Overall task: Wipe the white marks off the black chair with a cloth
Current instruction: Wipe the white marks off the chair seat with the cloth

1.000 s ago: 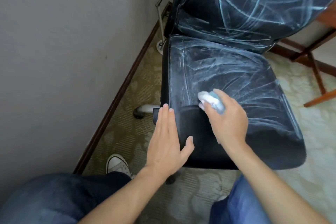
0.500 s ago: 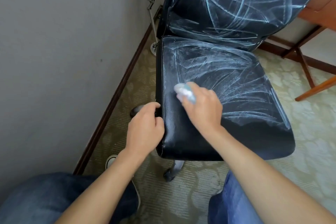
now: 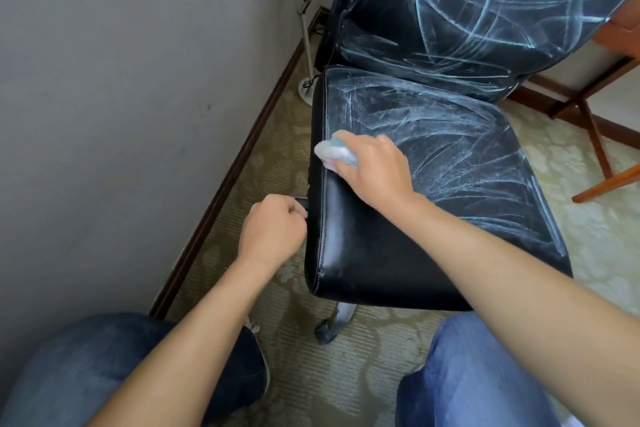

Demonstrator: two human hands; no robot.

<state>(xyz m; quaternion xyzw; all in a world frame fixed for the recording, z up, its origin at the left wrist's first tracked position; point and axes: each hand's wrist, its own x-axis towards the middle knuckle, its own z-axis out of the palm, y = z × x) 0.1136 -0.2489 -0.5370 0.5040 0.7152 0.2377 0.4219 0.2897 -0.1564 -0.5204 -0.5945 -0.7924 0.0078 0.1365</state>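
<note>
Chair [image 3: 398, 246] seat: my R hand [image 3: 375, 170] is gripping cloth [image 3: 334, 151] w/ curled fingers, pressing it at left edge; L hand [image 3: 273, 230] is fisting a lever [image 3: 302, 202].

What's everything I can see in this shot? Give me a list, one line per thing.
chair: one, black, centre, streaked with white marks on seat and backrest; near left corner of the seat looks clean
cloth: one, pale blue-white, at the seat's left edge
lamp stand: one, metal, by the wall behind the chair
wall: grey, left, with a dark brown skirting board
carpet: pale green, patterned, under everything
wooden furniture legs: brown, far right
shoe: one, white edge showing, under the left forearm
jeans: blue, both knees at the bottom
left hand: grips a dark part at the seat's left side
right hand: holds the cloth on the seat
</note>
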